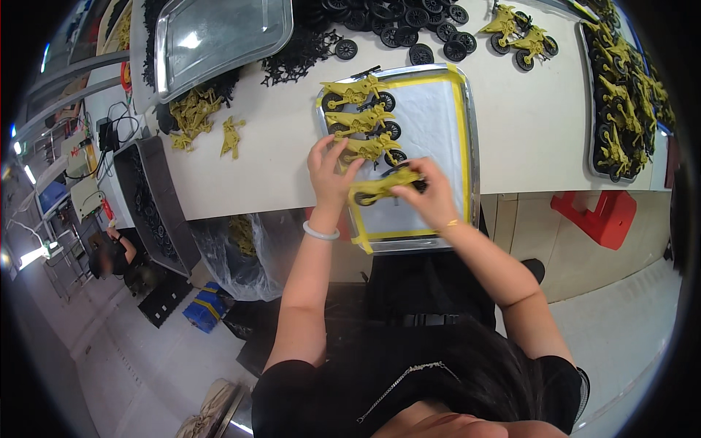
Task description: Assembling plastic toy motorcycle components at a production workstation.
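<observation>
My right hand [432, 196] is closed on a yellow toy motorcycle [387, 184] with black wheels, held over the lower part of a metal tray [473, 160]. The tray has a white lining edged with yellow tape. Three similar motorcycles lie in a column along its left side: the top one [354, 92], the middle one [361, 119] and the lowest one [372, 148]. At the rear end of the lowest one, my left hand [330, 169] has its fingers apart, with fingertips touching or very near it. The fingers partly cover its rear wheel.
Loose black wheels [420, 18] and black parts [301, 60] cover the back of the table, beside an upper-left metal tray [226, 44]. Yellow parts [193, 117] lie left. Further motorcycles [537, 45] are back right, near a full tray [617, 117]. Below stands a red stool [602, 219].
</observation>
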### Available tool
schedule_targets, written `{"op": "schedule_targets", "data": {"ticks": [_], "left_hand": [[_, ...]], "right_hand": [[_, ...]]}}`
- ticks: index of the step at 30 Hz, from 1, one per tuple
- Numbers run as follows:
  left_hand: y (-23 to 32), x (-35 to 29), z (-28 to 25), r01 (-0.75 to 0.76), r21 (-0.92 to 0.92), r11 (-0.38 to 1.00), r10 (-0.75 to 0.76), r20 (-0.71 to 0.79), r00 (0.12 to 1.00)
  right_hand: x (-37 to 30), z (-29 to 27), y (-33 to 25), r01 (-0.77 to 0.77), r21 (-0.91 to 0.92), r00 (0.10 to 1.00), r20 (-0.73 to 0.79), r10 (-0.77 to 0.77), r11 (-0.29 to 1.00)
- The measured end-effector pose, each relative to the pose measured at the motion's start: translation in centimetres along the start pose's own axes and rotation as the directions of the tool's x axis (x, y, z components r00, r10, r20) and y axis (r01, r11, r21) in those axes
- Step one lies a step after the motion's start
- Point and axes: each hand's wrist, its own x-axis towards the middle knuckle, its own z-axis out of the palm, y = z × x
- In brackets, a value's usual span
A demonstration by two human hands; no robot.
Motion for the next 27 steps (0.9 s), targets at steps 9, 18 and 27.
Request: {"op": "schedule_targets", "data": {"ticks": [9, 18, 27], "left_hand": [[-0.5, -2.2, -2.3, 0.010, -0.118, 0.993, -0.016, -0.051, 0.999], [0.2, -4.0, -0.9, -0.200, 0.206, 0.958, 0.189, 0.071, 0.979], [1.2, -3.9, -0.5, -0.075, 0.072, 0.995, 0.071, 0.065, 0.995]], "right_hand": [[1.2, 2.0, 2.5, 0.151, -0.464, 0.965, -0.121, -0.231, 0.873], [6.1, -5.0, 2.1, 0.269, -0.491, 0.821, -0.332, -0.464, 0.828], [23.0, -30.5, 6.1, -0.191, -0.825, 0.854, -0.407, -0.325, 0.532]]}}
